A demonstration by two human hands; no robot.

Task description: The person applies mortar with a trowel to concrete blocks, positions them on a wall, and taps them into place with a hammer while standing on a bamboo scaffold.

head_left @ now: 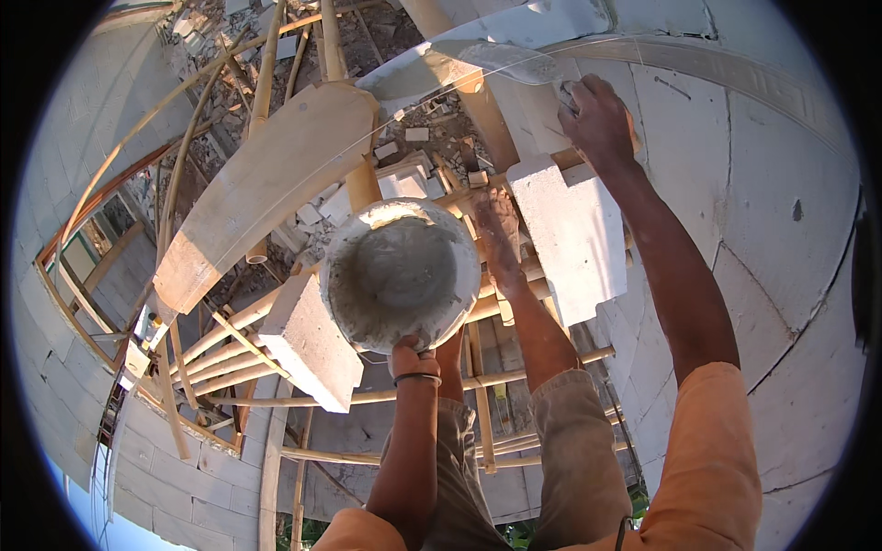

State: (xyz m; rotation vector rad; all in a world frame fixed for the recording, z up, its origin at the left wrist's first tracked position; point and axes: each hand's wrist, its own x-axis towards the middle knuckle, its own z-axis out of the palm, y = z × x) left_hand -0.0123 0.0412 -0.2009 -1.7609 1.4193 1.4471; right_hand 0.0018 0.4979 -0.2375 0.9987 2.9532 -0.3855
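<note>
My left hand (415, 356) is closed around the handle of a round pan (464, 308), which hangs in front of my legs. Wet grey mortar (404, 266) lies inside it and smears its wall. Up at the right, my right hand (599, 119) grips a trowel (524, 64) by its handle. The trowel's blade points left along the top of a pale block wall (542, 28). Grey mortar (404, 78) coats the wall's top edge left of the blade. A thin string (496, 72) runs past the blade; whether they touch, I cannot tell.
White blocks (570, 234) (312, 344) rest on bamboo scaffolding (395, 397) either side of the pan. My bare foot (501, 234) stands on the poles. A long tan board (266, 188) slants at left. Rubble (418, 133) lies far below. Block wall (772, 202) rises at right.
</note>
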